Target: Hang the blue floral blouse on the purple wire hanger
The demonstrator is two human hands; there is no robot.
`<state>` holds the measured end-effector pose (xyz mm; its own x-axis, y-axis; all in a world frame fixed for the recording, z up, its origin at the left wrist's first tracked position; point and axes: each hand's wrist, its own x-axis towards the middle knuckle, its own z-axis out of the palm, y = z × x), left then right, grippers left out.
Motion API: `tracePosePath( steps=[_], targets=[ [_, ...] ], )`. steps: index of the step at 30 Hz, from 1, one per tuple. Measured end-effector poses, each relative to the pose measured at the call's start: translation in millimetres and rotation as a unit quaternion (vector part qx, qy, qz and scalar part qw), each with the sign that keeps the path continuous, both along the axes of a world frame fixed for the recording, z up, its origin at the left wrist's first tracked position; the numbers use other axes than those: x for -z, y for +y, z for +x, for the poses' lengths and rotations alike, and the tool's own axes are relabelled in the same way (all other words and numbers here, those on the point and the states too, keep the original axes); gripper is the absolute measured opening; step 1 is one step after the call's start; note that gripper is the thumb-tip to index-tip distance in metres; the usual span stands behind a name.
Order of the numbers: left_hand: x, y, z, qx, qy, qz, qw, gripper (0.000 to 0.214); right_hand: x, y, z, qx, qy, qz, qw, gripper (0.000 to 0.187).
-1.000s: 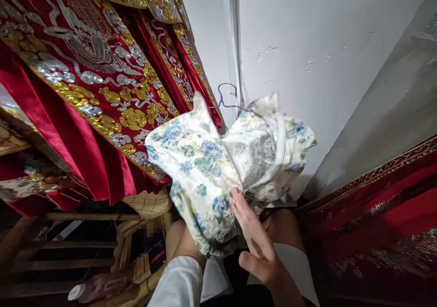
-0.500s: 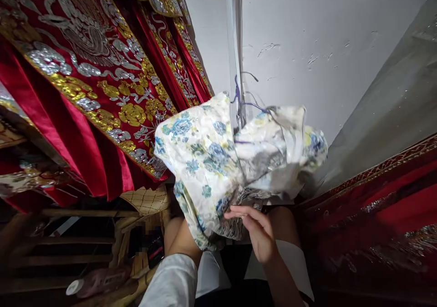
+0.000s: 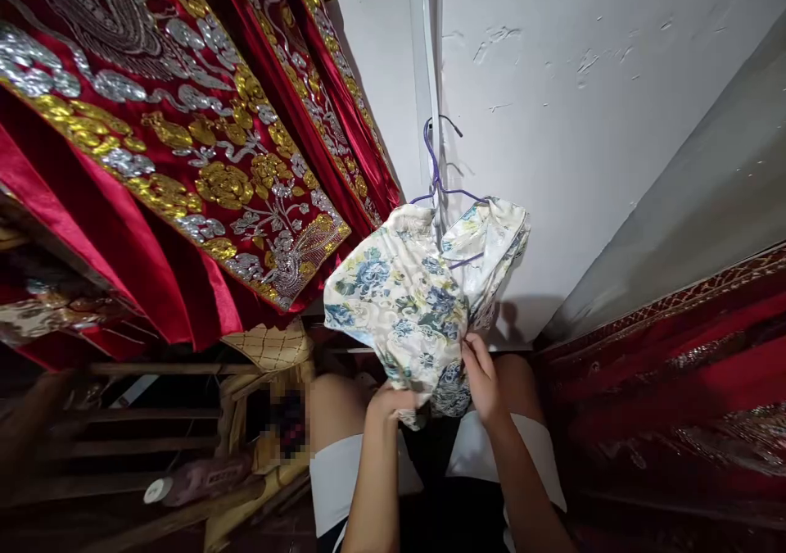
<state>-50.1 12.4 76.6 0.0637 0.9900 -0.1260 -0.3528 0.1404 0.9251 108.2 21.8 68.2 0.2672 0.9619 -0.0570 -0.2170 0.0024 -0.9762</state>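
A white floral blouse (image 3: 405, 291) with blue and green flowers hangs on a purple wire hanger (image 3: 435, 172). Its left sleeve spreads out, and its neckline gapes on the right. My left hand (image 3: 393, 401) is closed on the blouse's gathered lower left edge, with the fingertips partly hidden in the cloth. Higher up, my right hand (image 3: 482, 373) pinches the blouse's right front edge between thumb and fingers. The hanger's hook is up by a white strip (image 3: 428, 53) on the wall; I cannot tell exactly how it is held there.
Red cloth with gold and silver embroidery (image 3: 239, 184) hangs at left. Below it stand a wooden chair (image 3: 160, 369) and a capped bottle (image 3: 200, 481). Dark red fabric (image 3: 688, 381) lies along the right. A white wall (image 3: 553, 127) rises behind the blouse.
My left hand has come out from inside the blouse and now grips its lower edge from outside. The right hand has moved from loosely open to pinching the front edge. The blouse hangs straighter.
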Motion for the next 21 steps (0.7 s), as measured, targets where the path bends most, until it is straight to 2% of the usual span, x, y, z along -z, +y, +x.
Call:
tracePosePath(
  steps=[3, 6, 9, 12, 14, 16, 19, 20, 21],
  targets=[
    [-13.9, 2, 7, -0.007, 0.005, 0.002, 1.000, 0.076, -0.4, 1, -5, -0.062, -0.020, 0.030, 0.997, 0.045],
    [-27.3, -2, 11, -0.016, -0.023, -0.007, 1.000, 0.083, -5.0, -2, -7, -0.104, -0.027, 0.036, 0.994, 0.048],
    [-31.6, -7, 14, 0.003, -0.055, -0.039, 0.998, 0.084, -7.0, -5, -8, -0.120, -0.035, 0.029, 0.992, 0.043],
    [-25.9, -5, 7, 0.002, -0.046, -0.046, 0.998, 0.073, -7.0, -7, -10, -0.104, -0.010, 0.051, 0.993, 0.030],
    [-17.9, 2, -10, -0.054, 0.010, -0.016, 0.998, 0.058, -6.9, -8, -10, -0.070, 0.019, 0.059, 0.996, 0.027],
    [-8.1, 9, -35, -0.157, 0.101, 0.043, 0.981, 0.043, -6.7, -7, -8, -0.036, 0.051, 0.048, 0.997, 0.030],
    [5.4, 16, -69, -0.353, 0.186, 0.134, 0.907, 0.035, -6.9, -5, -7, -0.022, 0.090, 0.018, 0.996, 0.033],
    [8.6, 16, -74, -0.390, 0.189, 0.152, 0.888, 0.035, -7.4, -4, -8, -0.029, 0.098, 0.010, 0.995, 0.034],
    [10.9, 15, -74, -0.398, 0.186, 0.162, 0.884, 0.035, -8.1, -3, -9, -0.043, 0.103, 0.002, 0.994, 0.036]
  ],
)
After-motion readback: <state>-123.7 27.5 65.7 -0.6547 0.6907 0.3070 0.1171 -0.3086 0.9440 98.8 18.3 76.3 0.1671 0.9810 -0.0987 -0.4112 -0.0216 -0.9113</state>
